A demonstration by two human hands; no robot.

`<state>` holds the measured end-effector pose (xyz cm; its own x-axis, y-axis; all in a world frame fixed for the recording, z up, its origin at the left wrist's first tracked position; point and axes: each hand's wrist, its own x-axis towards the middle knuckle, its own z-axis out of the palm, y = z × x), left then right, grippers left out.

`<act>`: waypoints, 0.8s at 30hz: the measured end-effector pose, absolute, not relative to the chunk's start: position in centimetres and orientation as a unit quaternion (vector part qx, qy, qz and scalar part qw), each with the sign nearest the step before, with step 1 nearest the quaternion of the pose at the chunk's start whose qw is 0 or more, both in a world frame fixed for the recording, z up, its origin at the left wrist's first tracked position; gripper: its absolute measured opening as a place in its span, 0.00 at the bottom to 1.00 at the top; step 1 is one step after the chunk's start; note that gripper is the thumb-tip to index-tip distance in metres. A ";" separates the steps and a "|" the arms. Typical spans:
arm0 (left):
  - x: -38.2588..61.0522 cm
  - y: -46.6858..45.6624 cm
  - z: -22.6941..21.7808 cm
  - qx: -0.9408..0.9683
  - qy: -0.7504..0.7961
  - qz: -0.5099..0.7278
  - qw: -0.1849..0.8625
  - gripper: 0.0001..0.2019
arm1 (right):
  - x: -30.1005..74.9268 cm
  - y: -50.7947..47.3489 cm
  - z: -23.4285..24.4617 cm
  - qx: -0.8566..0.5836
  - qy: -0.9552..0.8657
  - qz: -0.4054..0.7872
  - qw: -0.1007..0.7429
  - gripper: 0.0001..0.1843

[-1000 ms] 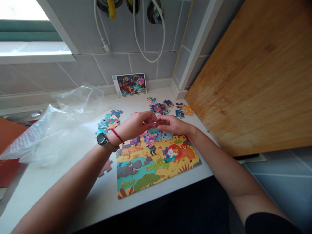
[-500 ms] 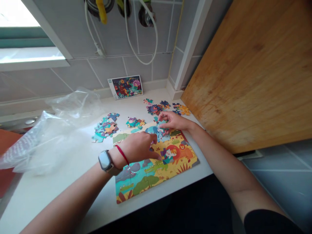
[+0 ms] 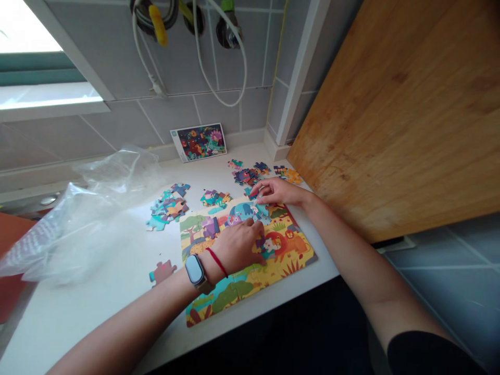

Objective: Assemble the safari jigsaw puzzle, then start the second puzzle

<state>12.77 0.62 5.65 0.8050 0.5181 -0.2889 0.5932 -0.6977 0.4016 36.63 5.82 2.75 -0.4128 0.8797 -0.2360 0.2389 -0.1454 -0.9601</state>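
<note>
Daylight from the overexposed window at far left glints on the plastic bag and brightens the worktop.

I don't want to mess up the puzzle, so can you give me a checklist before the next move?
1. Picture card easy to see: ok, it leans against the tiled wall.
2. Middle of the animal puzzle uncovered: not ok, the left hand covers part of it.
3. Right hand holding a piece: cannot tell, its fingers hide what is under them.
4. Plastic bag off the puzzle: ok, it lies well to the left.
5. Lone reddish-brown piece easy to spot: ok, it lies left of the puzzle.
</note>
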 end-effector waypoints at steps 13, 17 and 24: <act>12.6 1.2 6.4 0.902 0.339 -0.113 0.241 0.22 | 38.8 6.0 3.2 -0.443 -0.668 0.580 0.146 0.25; 11.9 2.5 6.8 0.898 0.378 -0.128 0.187 0.20 | 38.7 5.9 2.9 -0.433 -0.657 0.607 0.114 0.26; 11.3 4.1 6.5 0.889 0.393 -0.122 0.200 0.18 | 36.7 5.4 2.8 -0.412 -0.704 0.565 0.119 0.24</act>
